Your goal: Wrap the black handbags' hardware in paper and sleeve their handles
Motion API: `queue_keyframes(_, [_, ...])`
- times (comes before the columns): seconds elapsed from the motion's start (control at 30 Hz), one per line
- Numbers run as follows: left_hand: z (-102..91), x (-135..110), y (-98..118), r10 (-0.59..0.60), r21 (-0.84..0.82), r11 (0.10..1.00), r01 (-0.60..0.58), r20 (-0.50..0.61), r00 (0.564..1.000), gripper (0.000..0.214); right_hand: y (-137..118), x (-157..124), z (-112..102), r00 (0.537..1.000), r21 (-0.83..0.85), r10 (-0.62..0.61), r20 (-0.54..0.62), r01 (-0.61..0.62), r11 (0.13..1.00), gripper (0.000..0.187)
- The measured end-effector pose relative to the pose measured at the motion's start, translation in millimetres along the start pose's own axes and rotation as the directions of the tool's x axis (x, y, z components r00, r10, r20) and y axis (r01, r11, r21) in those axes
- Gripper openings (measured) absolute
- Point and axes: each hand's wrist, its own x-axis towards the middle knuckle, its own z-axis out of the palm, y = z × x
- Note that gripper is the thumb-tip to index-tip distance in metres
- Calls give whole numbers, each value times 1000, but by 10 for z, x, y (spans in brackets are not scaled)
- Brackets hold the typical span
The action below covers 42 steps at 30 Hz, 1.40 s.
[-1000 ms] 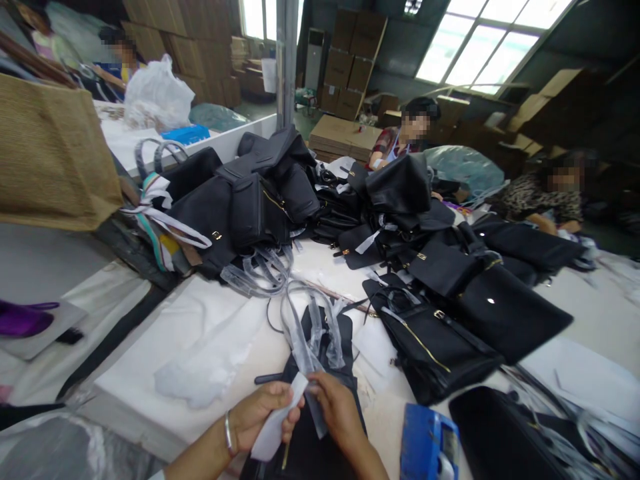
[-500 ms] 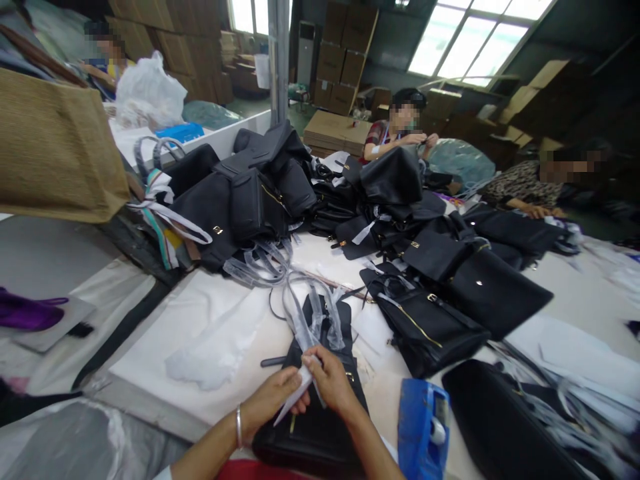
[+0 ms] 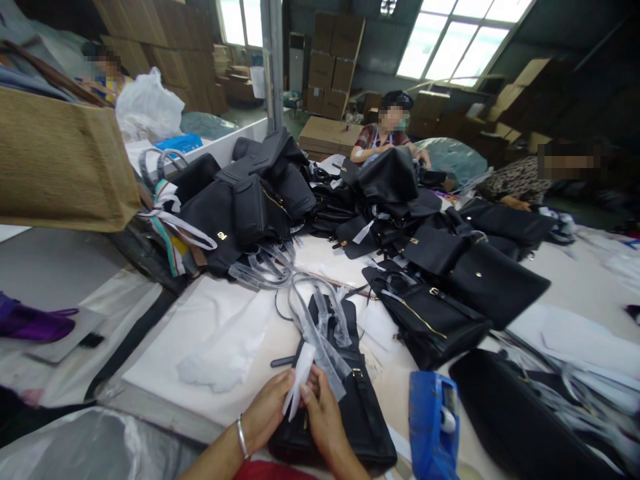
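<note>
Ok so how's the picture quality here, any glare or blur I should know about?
Head view: the roof windows are blown out to white. Head view: the right end of the table is smeared and soft. Head view: the left hand and right hand pinching the white strip look fairly sharp, while the black bags lose detail in shadow.

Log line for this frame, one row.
left hand: pinching white strip | right hand: pinching white strip | under hands: black bag | beside: blue tape dispenser
</note>
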Motion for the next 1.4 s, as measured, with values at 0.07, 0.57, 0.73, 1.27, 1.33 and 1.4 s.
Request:
queue_keyframes(0.07, [5,-24,0,4,-27,1000,-4,5,1000,39,-15,2,49,999,-48,-19,-26,18,999,35])
queue_keyframes(0.57, [-35,39,-113,52,89,995,-46,-64,997,34,-92,-84,223,955,-672,-278,-102,139,727,16])
queue_keyframes(0.73, [-47,92,-150,34,162,987,-18,-94,995,39,-196,-115,8,989,-345,-150,12,145,927,28])
queue_keyframes(1.27, [10,41,-194,118,389,920,-42,-173,978,59,-272,122,-80,999,-41,20,-46,-22,999,21])
queue_keyframes(1.33, [-1,31,-210,119,340,939,-46,-197,973,59,-291,128,-69,998,-55,36,-48,-39,998,22])
queue_keyframes(1.4, [-9,21,-227,122,287,956,-57,-212,970,56,-300,133,-57,998,-58,56,-38,-59,997,23])
